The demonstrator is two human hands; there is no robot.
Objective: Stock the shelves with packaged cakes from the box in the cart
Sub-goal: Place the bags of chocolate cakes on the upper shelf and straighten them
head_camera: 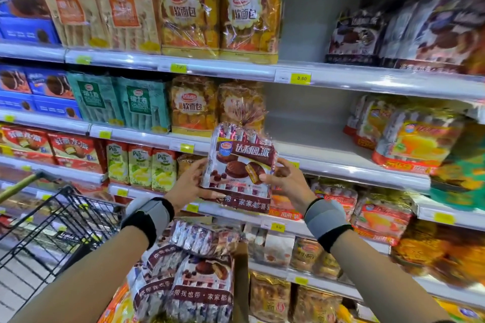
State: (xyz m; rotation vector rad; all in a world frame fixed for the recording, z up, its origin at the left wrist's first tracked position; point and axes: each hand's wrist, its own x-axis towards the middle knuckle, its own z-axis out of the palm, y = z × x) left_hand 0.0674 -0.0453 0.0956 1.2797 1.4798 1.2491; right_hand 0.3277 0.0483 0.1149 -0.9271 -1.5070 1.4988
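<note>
Hands, left [186, 184] and right [286, 180], each grip a side of the cake pack [240, 168]; box [199, 278] lies below them.

Upper shelf row: 2 orange-labelled bread bags [220, 12] upright, side by side, 2 tan striped packs [98, 12] to their left, blue boxes [25, 10] at far left. Row below: 2 teal packs [120, 101]. Yellow price tag [300, 78] reads 8.80. Green-yellow cartons [141, 165] lower down.
</note>
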